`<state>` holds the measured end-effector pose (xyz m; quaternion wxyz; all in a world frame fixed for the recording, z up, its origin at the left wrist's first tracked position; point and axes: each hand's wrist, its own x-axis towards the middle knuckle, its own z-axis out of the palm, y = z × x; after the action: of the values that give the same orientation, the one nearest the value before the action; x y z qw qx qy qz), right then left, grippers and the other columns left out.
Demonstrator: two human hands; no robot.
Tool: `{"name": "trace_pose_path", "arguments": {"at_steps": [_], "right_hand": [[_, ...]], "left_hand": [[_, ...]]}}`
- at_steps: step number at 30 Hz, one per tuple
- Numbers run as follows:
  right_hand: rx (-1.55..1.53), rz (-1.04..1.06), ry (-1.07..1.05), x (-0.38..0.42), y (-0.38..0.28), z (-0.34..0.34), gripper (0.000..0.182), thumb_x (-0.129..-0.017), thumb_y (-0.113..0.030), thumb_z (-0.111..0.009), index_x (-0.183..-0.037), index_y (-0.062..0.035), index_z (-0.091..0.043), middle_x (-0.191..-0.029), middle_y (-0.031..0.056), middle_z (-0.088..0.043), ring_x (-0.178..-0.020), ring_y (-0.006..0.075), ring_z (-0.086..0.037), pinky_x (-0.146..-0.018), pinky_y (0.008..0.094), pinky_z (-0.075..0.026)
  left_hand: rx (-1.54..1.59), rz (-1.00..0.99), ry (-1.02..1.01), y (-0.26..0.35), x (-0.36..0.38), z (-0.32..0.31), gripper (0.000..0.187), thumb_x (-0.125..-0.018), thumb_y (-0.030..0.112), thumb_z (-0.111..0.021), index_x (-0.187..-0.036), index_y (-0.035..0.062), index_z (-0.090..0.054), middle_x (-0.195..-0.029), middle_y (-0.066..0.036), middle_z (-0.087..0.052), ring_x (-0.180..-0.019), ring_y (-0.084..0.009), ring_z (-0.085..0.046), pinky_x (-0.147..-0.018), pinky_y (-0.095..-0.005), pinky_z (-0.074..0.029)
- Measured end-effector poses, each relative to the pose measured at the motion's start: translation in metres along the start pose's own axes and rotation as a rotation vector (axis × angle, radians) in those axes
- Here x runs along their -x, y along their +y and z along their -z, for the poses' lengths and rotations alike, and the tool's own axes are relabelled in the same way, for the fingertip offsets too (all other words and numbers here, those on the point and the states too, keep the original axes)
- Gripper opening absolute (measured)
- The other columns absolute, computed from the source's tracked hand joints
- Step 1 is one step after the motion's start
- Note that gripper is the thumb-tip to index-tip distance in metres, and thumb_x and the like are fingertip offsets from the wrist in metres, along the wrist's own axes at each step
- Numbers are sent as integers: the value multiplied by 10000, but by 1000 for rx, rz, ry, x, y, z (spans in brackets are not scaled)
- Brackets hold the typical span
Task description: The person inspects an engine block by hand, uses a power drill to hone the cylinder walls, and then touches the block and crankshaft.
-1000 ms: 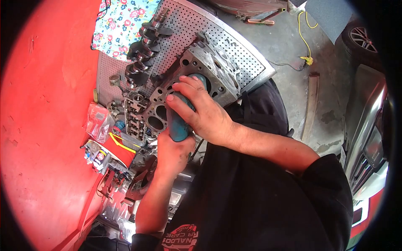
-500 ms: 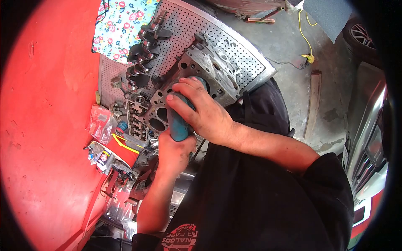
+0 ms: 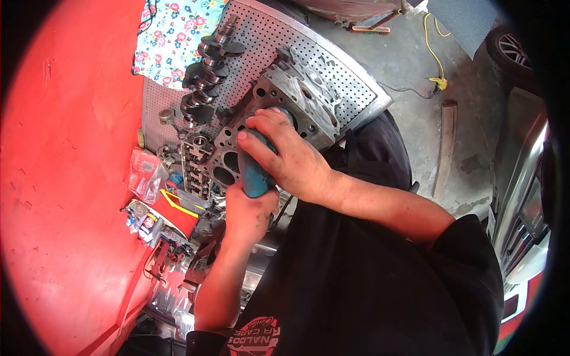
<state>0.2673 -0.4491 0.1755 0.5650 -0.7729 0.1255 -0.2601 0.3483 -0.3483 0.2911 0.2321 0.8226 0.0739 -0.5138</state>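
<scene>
A teal power tool (image 3: 255, 176) rests on the flat face of a metal engine block (image 3: 300, 127), its head partly hidden under my right hand. My left hand (image 3: 248, 216) is wrapped round the tool's lower end, below the block's open round bores. My right hand (image 3: 291, 157) comes in from the right and grips the upper part of the tool, fingers curled over it. Left of the block lie a crankshaft (image 3: 206, 77) and a cylinder head with valve parts (image 3: 196, 163).
The block and crankshaft sit on a perforated metal table (image 3: 362, 89). A floral cloth (image 3: 172, 44) lies at its far left, beside a red panel (image 3: 71, 178). Plastic bags (image 3: 144, 178) and small parts are at lower left. On the floor are a yellow cable (image 3: 428, 47) and a long bar (image 3: 445, 148).
</scene>
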Motion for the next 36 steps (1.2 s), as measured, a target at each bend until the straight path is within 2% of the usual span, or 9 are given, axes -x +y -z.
{"name": "trace_pose_path", "arguments": {"at_steps": [9, 13, 16, 20, 21, 23, 26, 29, 36], "right_hand": [[79, 102, -15, 3, -12, 7, 670, -826, -112, -666, -1481, -124, -525, -1365, 192, -543, -1303, 412, -556, -1140, 566, -469], [-5, 122, 1, 2, -21, 4, 629, -848, -118, -642, -1470, -123, -547, -1408, 172, -550, -1336, 366, -559, -1174, 566, -451], [16, 168, 19, 0, -24, 0, 603, -858, -134, -638, -1456, -130, -563, -1396, 168, -561, -1322, 364, -571, -1160, 560, -467], [35, 154, 58, -4, -45, -2, 573, -852, -148, -644, -1422, -147, -584, -1341, 153, -591, -1255, 354, -617, -1119, 538, -505], [44, 151, 66, -6, -50, 0, 566, -851, -155, -645, -1414, -151, -587, -1326, 149, -598, -1234, 351, -629, -1110, 532, -514], [73, 159, 93, -9, -59, 0, 549, -848, -180, -649, -1394, -158, -592, -1287, 143, -610, -1177, 341, -656, -1095, 515, -525], [16, 165, 56, -12, -72, 4, 558, -862, -102, -694, -1404, -127, -562, -1335, 188, -607, -1194, 379, -656, -1061, 549, -546], [77, 186, 99, -13, -79, 0, 546, -868, -203, -646, -1407, -170, -565, -1278, 143, -601, -1163, 333, -659, -1084, 508, -527], [54, 189, 123, -19, -97, 3, 488, -888, -199, -666, -1366, -175, -568, -1277, 141, -601, -1139, 331, -673, -1063, 499, -545]], "left_hand": [[67, 10, 65, -5, 25, -1, 60, -808, -4, -642, -866, -13, -655, -721, -30, -646, -628, -111, -604, -579, -285, -467], [153, -22, 41, 1, 51, 9, 18, -875, -8, -674, -877, 8, -668, -732, -19, -650, -644, -92, -604, -578, -269, -458], [140, 34, 64, 1, 65, 19, 26, -879, 10, -696, -902, 6, -683, -750, -10, -658, -667, -86, -610, -589, -268, -467], [149, -11, 108, 3, 81, 25, 43, -879, 16, -717, -915, 3, -698, -791, -12, -675, -668, -89, -616, -595, -279, -485], [106, -66, 138, 4, 84, 24, 79, -876, 13, -722, -949, -1, -696, -803, -13, -680, -666, -92, -619, -598, -285, -492], [146, -34, 111, 9, 93, 29, 118, -871, 6, -724, -984, -8, -694, -821, -18, -692, -696, -99, -635, -630, -289, -506], [128, -58, 124, 15, 107, 34, 244, -860, -11, -720, -1103, -29, -697, -945, -50, -729, -824, -130, -681, -743, -307, -546], [90, -80, 110, 15, 118, 42, 327, -846, -17, -708, -1172, -39, -692, -1048, -71, -737, -939, -153, -696, -833, -324, -560], [124, -23, 148, 27, 137, 43, 537, -819, -23, -704, -1348, -38, -610, -1208, -103, -716, -1105, -190, -696, -962, -338, -547]]}}
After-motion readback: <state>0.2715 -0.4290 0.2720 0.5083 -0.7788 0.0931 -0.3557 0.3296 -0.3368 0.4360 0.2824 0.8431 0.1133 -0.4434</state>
